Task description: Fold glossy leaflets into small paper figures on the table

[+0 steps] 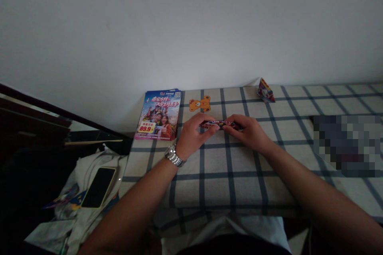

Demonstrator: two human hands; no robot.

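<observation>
Fingers [213, 128] clamped at both ends, and it's a two-handed hold: left hand [193, 129] and right hand [251, 130] pinch the printed paper [220, 124], near edge-on, thumbs on the near side. It's over the table [186, 183], beyond the left wrist's watch [175, 155]; whether it touches the cloth, I can't tell. Danger spot, I'd say: those thumbs. Uneven pressure could skew the paper, and a sharp tug outward might tear it. It looks glossy, so a loose pinch could let layers slide or spring open. Watch that left wrist, too! Swinging wide, it could clip the stack of flyers [158, 115] just beside it. The folded paper piece [265, 91] near the wall [191, 28] looks safer, well apart.
</observation>
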